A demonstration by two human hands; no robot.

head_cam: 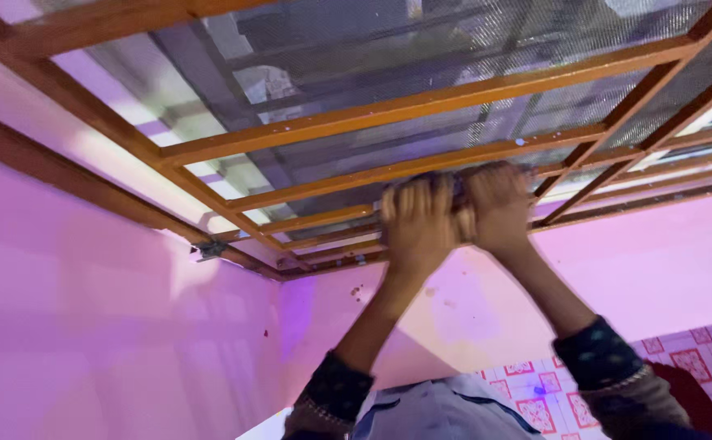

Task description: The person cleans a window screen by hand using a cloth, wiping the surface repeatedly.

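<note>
Hands meet on the wooden bar [421,167] of the mesh window frame: left hand [417,220] and right hand [498,204] touching, fingers curled tight; whatever they grip stays hidden, blurred.

Both hands, the left hand [418,222] and the right hand [498,204], are smeared by motion blur, so single fingers cannot be told apart. A dark thing [456,189] is pressed between them and is mostly hidden; its kind cannot be told. The wooden frame [421,104] above the grip is cut off at the top and right edges. What lies behind the wire mesh [348,69] is only dimly seen. Below the grip, both sleeves [331,391] are cropped by the bottom edge.
</note>
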